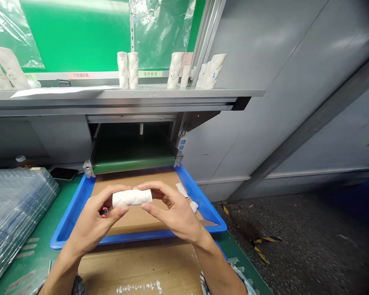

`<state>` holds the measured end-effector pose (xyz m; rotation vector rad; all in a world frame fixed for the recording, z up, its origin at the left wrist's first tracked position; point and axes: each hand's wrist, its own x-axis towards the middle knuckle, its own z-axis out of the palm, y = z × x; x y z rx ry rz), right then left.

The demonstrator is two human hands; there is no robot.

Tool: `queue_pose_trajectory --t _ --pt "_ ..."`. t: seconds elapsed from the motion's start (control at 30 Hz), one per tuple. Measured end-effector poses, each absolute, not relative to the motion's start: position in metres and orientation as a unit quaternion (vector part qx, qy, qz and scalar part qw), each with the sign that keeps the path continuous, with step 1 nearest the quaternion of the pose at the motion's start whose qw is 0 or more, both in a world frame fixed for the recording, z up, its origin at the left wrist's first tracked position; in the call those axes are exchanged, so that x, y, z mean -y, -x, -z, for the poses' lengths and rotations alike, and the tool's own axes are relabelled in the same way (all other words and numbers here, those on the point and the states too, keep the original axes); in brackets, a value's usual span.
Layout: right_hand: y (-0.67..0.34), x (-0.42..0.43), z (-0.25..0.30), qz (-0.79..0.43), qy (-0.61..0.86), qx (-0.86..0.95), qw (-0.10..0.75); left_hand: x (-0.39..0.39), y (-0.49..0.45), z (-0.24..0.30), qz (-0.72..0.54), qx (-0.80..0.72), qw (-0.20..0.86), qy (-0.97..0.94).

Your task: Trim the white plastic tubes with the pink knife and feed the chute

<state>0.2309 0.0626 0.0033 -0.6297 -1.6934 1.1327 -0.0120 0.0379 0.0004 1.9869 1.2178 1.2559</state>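
Note:
Held level between both hands is a white tube-shaped piece with faint raised marks on its surface. My left hand grips its left end between thumb and fingers. A small pink object shows in the left palm; its kind is unclear. At the other end, the thumb and fingers of my right hand pinch the tube. Below the hands lies a blue tray lined with cardboard. Two smaller white pieces rest along the tray's right side, partly covered by my right hand.
Behind the tray, a green conveyor belt carries one small white cylinder. A metal shelf above holds several white tubes. Stacked clear plastic trays and a phone are at left. Cardboard lies in front.

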Motion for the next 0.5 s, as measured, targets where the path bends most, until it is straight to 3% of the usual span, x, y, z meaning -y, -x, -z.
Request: queue_pose_trajectory --t 0.5 --pt "-0.2305 -0.0605 -0.0060 -0.464 0.258 0.696 0.484 -0.0375 0.0113 -0.0023 -0.455 -0.430 0.246 -0.740"
